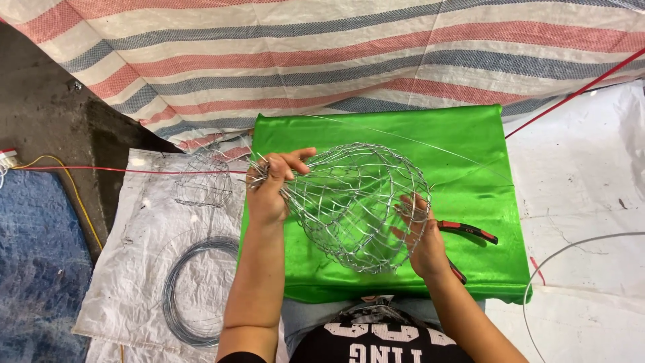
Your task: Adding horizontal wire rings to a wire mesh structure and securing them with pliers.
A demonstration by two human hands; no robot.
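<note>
Wire cage [356, 205], largely woven into a rounded form, lies over the green cloth [470, 154]; left hand [269, 185] fingers grip its gathered, untrimmed wire ends, right hand [423, 232] fingers pinch its mesh, pliers [470, 232] beside it.

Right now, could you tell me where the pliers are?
The pliers lie on the green cloth, right side, just beyond the right hand.
</note>
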